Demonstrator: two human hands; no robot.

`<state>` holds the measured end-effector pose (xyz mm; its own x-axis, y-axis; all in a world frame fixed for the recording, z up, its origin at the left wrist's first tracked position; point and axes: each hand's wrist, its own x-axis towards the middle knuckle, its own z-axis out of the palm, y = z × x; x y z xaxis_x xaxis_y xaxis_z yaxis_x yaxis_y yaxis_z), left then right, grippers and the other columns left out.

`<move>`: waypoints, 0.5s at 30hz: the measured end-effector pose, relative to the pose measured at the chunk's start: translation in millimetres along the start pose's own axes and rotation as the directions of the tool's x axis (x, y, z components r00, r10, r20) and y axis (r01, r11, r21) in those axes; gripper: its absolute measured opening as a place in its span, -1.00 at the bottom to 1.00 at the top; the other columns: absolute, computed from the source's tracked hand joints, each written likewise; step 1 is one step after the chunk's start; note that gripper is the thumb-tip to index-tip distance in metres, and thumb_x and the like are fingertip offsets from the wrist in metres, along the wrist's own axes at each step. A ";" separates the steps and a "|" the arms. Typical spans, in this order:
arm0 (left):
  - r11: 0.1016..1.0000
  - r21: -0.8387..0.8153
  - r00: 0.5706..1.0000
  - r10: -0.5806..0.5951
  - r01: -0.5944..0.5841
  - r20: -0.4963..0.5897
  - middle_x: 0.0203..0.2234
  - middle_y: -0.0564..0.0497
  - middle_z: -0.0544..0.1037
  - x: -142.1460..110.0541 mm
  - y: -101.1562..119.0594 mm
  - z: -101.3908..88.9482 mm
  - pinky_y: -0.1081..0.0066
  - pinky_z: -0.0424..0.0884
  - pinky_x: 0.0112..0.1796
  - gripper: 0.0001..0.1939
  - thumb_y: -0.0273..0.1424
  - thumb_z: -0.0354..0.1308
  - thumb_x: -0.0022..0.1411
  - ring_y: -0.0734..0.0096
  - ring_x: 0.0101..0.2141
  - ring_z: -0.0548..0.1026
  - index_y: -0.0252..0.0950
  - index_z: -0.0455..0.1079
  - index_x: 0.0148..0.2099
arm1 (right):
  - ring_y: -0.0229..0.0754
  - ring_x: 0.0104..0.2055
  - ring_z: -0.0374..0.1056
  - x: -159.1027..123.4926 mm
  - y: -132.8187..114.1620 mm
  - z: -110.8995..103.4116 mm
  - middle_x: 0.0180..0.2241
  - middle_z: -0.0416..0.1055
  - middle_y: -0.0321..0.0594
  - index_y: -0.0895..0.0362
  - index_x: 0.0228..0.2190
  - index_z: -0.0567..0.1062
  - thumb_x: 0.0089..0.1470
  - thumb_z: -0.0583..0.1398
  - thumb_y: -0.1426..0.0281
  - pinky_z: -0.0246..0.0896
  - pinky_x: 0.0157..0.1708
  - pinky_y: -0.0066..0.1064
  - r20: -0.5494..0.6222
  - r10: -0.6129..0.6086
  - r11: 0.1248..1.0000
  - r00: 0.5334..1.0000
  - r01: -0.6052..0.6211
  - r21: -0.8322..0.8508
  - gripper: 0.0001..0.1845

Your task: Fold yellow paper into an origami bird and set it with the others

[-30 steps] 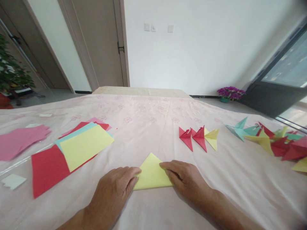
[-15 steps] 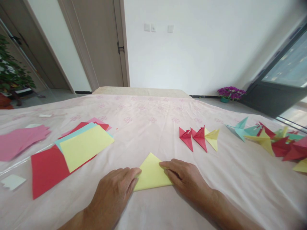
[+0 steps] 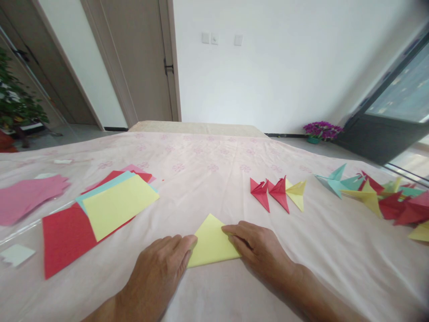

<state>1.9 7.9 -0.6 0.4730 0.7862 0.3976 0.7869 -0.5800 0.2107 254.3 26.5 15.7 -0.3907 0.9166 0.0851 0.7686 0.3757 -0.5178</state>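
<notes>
A folded sheet of yellow paper [image 3: 212,246] lies on the cloth in front of me, its pointed corner facing away and a straight folded edge towards me. My left hand [image 3: 162,264] grips its left side, thumb and fingers closed at the edge. On the right side, my right hand [image 3: 259,243] pinches the paper, with fingertips resting on its upper right edge. Both side corners are hidden under the hands. Beyond my right hand stand two red paper cranes [image 3: 279,193] and a yellow paper crane [image 3: 296,193].
To the left lie yellow sheets [image 3: 120,205] over blue and red paper [image 3: 67,237], pink sheets [image 3: 30,197] and a white scrap [image 3: 17,255]. A heap of coloured paper cranes [image 3: 398,203] sits at the far right. A flowered pink cloth [image 3: 197,165] covers the table.
Almost nothing differs. Both hands keep their hold on the yellow paper, and the right fingertips have shifted very slightly to the left.
</notes>
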 end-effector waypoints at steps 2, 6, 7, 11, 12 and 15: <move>1.000 0.009 1.000 0.000 0.000 0.003 -0.48 0.06 0.54 0.2 0.2 -0.1 0.45 0.49 -0.30 -0.79 -0.41 -0.07 0.39 0.42 -0.41 0.55 -0.18 0.41 -0.13 | -0.23 -0.29 0.41 0.4 0.2 0.5 -0.35 0.49 -0.30 -0.05 -0.10 0.53 0.28 0.04 0.38 0.16 -0.31 -0.44 0.003 0.002 1.000 1.000 -0.002 0.002 -0.70; 1.000 0.023 1.000 0.002 -0.002 0.000 -0.48 0.06 0.53 0.5 0.1 0.5 0.45 0.49 -0.29 -0.78 -0.42 -0.08 0.39 0.42 -0.41 0.55 -0.19 0.40 -0.14 | -0.23 -0.29 0.41 0.8 0.0 0.2 -0.36 0.48 -0.30 -0.04 -0.11 0.53 0.28 0.04 0.38 0.15 -0.31 -0.44 0.007 0.001 1.000 1.000 -0.001 0.001 -0.70; 1.000 0.023 1.000 0.001 -0.001 -0.002 -0.48 0.06 0.53 0.4 0.0 0.7 0.45 0.49 -0.29 -0.78 -0.42 -0.08 0.39 0.43 -0.42 0.55 -0.19 0.40 -0.14 | -0.23 -0.30 0.41 0.8 -0.2 0.0 -0.37 0.48 -0.30 -0.04 -0.11 0.53 0.28 0.03 0.38 0.14 -0.31 -0.44 0.006 0.000 1.000 1.000 0.000 -0.002 -0.70; 1.000 0.023 1.000 -0.003 0.003 -0.002 -0.48 0.06 0.53 0.0 0.0 1.5 0.45 0.49 -0.29 -0.79 -0.41 -0.07 0.39 0.42 -0.42 0.54 -0.18 0.40 -0.13 | -0.23 -0.31 0.41 0.4 -1.1 -0.7 -0.38 0.47 -0.29 -0.03 -0.10 0.53 0.28 0.03 0.38 0.14 -0.32 -0.44 0.008 -0.003 1.000 1.000 0.003 -0.025 -0.69; 1.000 0.025 1.000 -0.003 0.003 0.000 -0.48 0.06 0.53 0.0 0.1 1.5 0.45 0.49 -0.29 -0.79 -0.41 -0.07 0.39 0.42 -0.42 0.54 -0.18 0.39 -0.13 | -0.23 -0.31 0.41 0.3 -1.3 -0.8 -0.38 0.47 -0.29 -0.03 -0.10 0.53 0.28 0.02 0.38 0.14 -0.33 -0.45 0.009 -0.003 0.999 1.000 0.003 -0.032 -0.69; 0.999 0.036 1.000 -0.004 0.004 0.001 -0.49 0.06 0.52 0.2 0.6 1.7 0.45 0.48 -0.30 -0.79 -0.41 -0.08 0.39 0.42 -0.43 0.53 -0.18 0.39 -0.13 | -0.24 -0.32 0.40 0.0 -1.2 -0.9 -0.40 0.45 -0.32 -0.04 -0.11 0.52 0.29 0.02 0.38 0.12 -0.34 -0.45 0.007 -0.011 0.999 1.000 0.012 -0.051 -0.70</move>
<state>3.1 8.1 -1.8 0.4704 0.7889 0.3955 0.8025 -0.5688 0.1802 253.8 26.2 17.1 -0.4031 0.9112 0.0846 0.7890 0.3929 -0.4724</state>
